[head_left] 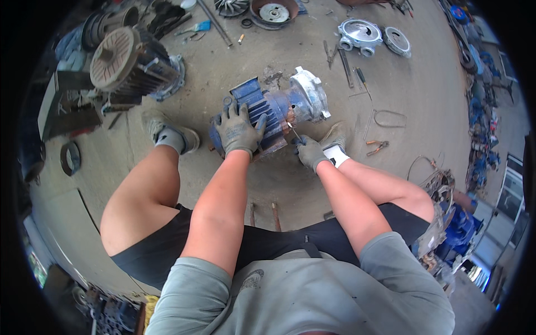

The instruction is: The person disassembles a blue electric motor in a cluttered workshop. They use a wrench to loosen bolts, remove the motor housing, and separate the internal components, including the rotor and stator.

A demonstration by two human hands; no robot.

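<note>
While left hand [238, 131] lies spread, one blue motor [274, 111] beneath, right hand [311, 153] pinching one thin tool [295, 133]

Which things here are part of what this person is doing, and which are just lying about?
In use:
blue motor, under left hand
thin metal tool, in right hand

Seemingly lying about:
orange-handled pliers
blue brush
second finned motor

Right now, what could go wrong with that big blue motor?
The slim tool in the right hand might slip off the motor and poke something. The motor could perhaps roll toward the right shoe if the left hand, pressed on top, let go. Stepping sideways, someone might trip on the orange-handled pliers.
</note>
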